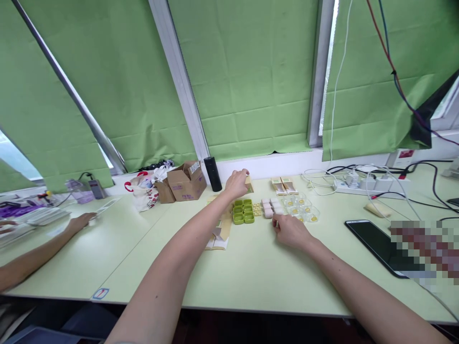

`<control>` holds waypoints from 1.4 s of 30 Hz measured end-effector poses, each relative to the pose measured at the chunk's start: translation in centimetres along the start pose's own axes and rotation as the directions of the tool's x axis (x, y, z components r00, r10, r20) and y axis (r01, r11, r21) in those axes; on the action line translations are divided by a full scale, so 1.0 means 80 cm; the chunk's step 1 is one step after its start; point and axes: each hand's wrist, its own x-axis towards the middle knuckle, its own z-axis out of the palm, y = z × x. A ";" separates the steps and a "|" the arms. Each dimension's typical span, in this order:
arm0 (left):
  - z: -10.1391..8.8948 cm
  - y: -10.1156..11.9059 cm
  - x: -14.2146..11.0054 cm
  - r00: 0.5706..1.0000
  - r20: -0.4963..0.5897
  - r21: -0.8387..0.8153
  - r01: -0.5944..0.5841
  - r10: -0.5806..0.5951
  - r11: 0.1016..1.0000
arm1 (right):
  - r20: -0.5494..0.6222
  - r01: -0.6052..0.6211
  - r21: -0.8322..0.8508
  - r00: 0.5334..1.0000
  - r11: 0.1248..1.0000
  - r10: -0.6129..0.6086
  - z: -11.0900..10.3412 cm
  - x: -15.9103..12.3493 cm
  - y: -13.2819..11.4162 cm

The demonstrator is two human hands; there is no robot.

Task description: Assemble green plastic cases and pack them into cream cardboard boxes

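Note:
My left hand [236, 185] reaches to the far side of the small items, its fingers bent down over a small brown paper box [250, 185]. My right hand [291, 230] is closed, fingertips together beside the pale pink pieces [267, 208]; whatever is in them is hidden. Between the hands stand several green square cups [238, 218] and small yellow pieces [257, 209]. Clear plastic cups with yellow bits [311, 215] lie just beyond my right hand. More paper boxes with windows sit under my left forearm [217, 242] and at the back [282, 186].
A black cylinder [213, 174], a cardboard box [187, 181] and a bag [144, 195] stand at the back left. A phone [380, 246], a power strip [373, 185] and loose cables lie on the right. Another person's hand [81, 222] works at far left.

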 end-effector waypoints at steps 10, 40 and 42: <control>0.069 -0.016 0.023 0.996 0.085 0.091 0.030 -0.038 0.995 | -0.009 0.031 -0.005 0.999 1.000 -0.031 -0.004 -0.002 -0.001; 0.102 0.023 -0.024 0.986 0.090 0.105 0.132 -0.142 0.986 | -0.013 0.044 -0.020 0.999 0.999 -0.045 -0.001 -0.002 -0.002; 0.105 0.022 -0.019 0.983 0.094 0.094 0.152 -0.161 0.984 | -0.011 0.042 -0.027 0.999 0.999 -0.043 -0.001 -0.001 -0.001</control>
